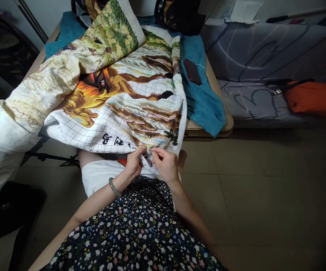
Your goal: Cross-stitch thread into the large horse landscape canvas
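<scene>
A large cross-stitch cloth [80, 137] with a printed grid and a partly stitched picture spreads over the table and my lap. Its left side is rolled up and hangs past the table. At the near edge, my left hand [134, 162] pinches the fabric between thumb and fingers; a bangle circles that wrist. Just to the right, my right hand [165, 162] has its thumb and forefinger pressed together close to the cloth. Whatever lies between those fingertips is too small to make out. A fold of white fabric hangs between the two hands.
Under the cloth, a teal cover [205, 109] drapes the table, with a dark phone [192, 71] on it. A black bag [179, 17] stands behind. To the right are a grey patterned sofa [247, 56] and an orange bag [315, 98]. Tiled floor [250, 188] lies below.
</scene>
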`<control>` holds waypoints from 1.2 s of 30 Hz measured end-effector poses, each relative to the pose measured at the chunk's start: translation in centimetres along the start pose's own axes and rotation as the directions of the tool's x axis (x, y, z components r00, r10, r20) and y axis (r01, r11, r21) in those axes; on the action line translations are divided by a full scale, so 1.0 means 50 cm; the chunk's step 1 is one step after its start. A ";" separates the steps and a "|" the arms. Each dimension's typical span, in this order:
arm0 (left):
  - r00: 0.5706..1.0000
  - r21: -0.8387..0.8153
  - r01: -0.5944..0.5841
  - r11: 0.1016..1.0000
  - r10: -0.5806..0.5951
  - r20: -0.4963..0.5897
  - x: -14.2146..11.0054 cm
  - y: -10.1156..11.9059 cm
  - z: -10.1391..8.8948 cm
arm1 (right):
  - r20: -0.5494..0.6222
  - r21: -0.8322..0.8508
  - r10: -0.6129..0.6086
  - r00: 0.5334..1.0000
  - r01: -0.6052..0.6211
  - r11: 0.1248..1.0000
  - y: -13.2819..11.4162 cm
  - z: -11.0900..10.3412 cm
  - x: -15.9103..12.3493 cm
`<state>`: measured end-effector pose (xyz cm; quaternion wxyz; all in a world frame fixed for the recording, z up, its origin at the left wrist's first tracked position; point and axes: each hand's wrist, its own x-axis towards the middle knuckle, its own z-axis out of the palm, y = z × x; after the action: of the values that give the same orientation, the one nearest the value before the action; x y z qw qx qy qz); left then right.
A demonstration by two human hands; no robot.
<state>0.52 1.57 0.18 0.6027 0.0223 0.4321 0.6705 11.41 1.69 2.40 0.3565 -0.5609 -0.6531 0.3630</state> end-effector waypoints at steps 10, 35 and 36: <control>0.994 0.034 0.099 0.995 -0.100 0.044 0.008 0.010 0.002 | -0.032 0.107 0.051 0.998 -0.048 0.993 -0.002 0.032 -0.007; 1.000 0.100 0.009 0.995 -0.007 -0.020 0.020 0.010 0.004 | -0.086 0.237 0.086 0.993 -0.063 0.969 0.014 0.053 -0.004; 1.000 0.104 0.009 0.995 -0.007 -0.017 0.021 0.010 0.003 | -0.089 0.240 0.089 0.992 -0.065 0.969 0.014 0.054 -0.004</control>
<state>-0.07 2.55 0.04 0.5999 0.0464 0.4713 0.6449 9.42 1.38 0.49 0.4382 -0.5566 -0.5646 0.4234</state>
